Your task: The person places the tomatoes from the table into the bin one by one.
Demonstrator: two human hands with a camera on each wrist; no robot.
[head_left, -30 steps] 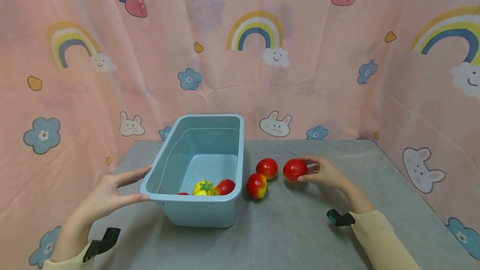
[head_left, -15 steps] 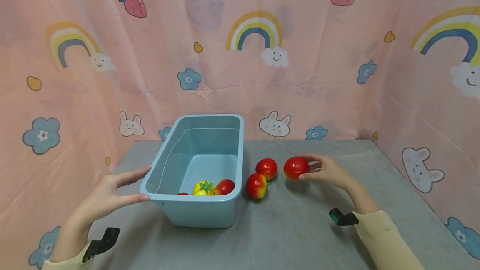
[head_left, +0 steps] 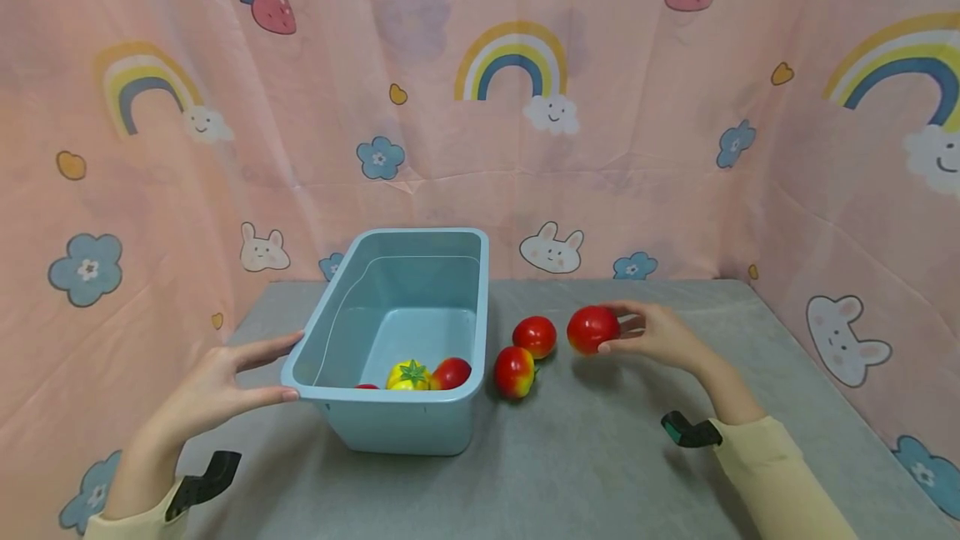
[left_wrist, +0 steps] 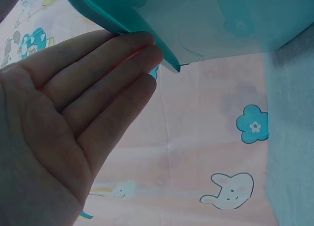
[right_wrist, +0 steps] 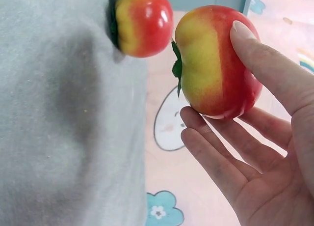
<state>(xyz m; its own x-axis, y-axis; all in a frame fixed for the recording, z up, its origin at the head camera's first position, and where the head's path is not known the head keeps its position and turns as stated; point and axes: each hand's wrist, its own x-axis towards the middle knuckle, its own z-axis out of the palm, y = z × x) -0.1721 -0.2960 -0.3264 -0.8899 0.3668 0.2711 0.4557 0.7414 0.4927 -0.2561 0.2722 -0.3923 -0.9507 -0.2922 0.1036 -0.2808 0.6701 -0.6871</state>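
My right hand (head_left: 654,335) holds a red tomato (head_left: 592,329) between thumb and fingers, raised over the table. In the right wrist view this tomato (right_wrist: 216,61) shows a yellow patch and a green calyx on its left side. Two more tomatoes lie left of it: a red one (head_left: 534,337) and a red-and-yellow one (head_left: 513,372) nearer the front. With fairly straight fingers, my left hand (head_left: 213,387) touches the near left corner of a light blue plastic bin (head_left: 382,395). The left wrist view has those fingertips (left_wrist: 142,42) against the underside of the bin's rim.
In the bin's near end lie a yellow tomato (head_left: 408,375) with a green star-shaped top and a red one (head_left: 451,373), with another red piece mostly hidden by the front wall. The grey table (head_left: 570,457) backs onto a pink patterned curtain (head_left: 637,190).
The tomato in my right hand has risen a little off the table, and its shadow now lies lower, apart from it. My left hand and the bin have stayed put.
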